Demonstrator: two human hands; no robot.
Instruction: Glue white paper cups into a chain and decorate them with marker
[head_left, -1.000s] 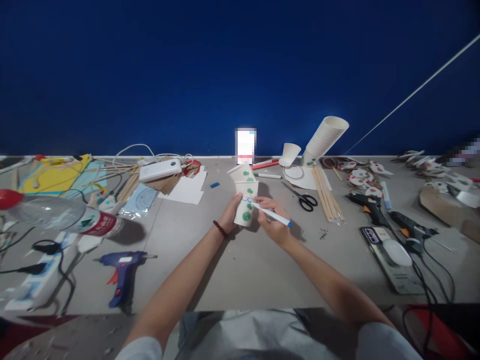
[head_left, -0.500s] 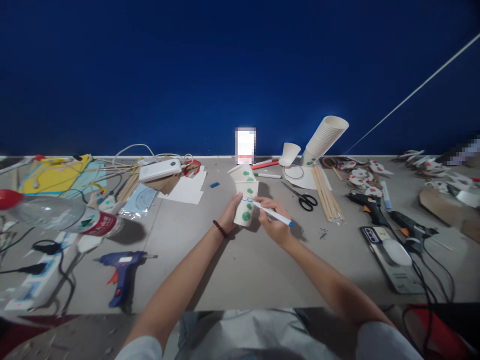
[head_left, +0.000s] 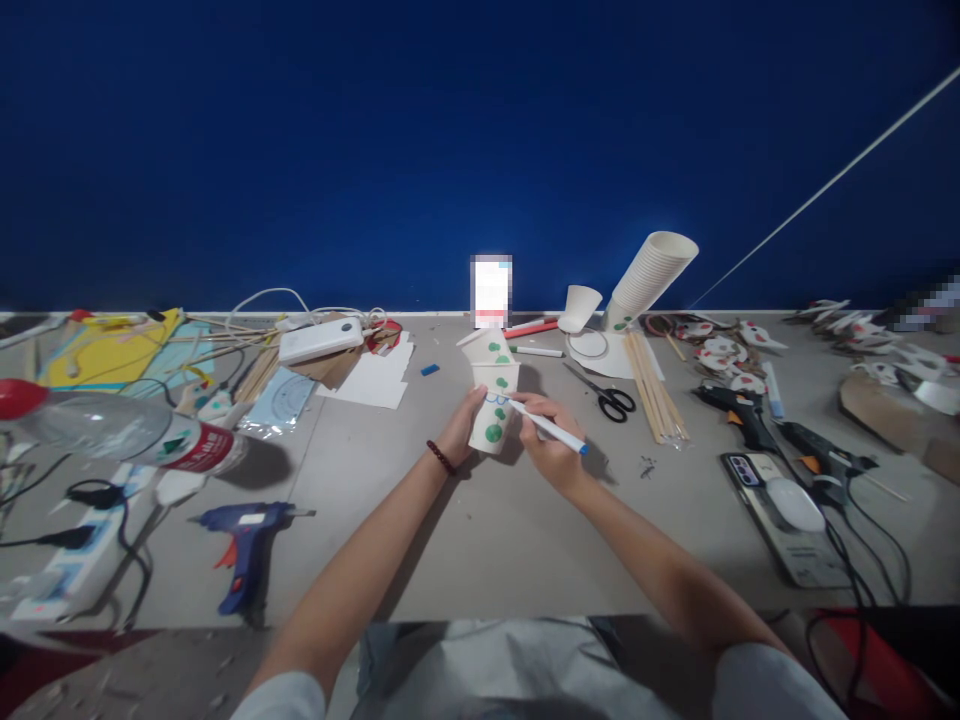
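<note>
A white paper cup (head_left: 491,432) with green spots is held in my left hand (head_left: 461,425), whose fingers close on its left side. My right hand (head_left: 551,440) pinches a white marker (head_left: 553,430) with a blue end. Its tip touches the cup's side, where a wavy blue line is drawn around the upper part. Behind the held cup lies another spotted paper cup (head_left: 487,347); whether the two touch I cannot tell. A small blue marker cap (head_left: 430,370) rests on the table to the left.
Black scissors (head_left: 616,403), wooden sticks (head_left: 654,390) and a leaning stack of paper cups (head_left: 652,280) are to the right. A blue glue gun (head_left: 244,535) and a plastic bottle (head_left: 135,430) lie left. At right sit a phone (head_left: 787,530) and black glue guns (head_left: 739,412).
The marker tip has shifted very slightly to the right along the cup, and the blue line looks a little longer. Both hands keep their grip; everything else stays put.
</note>
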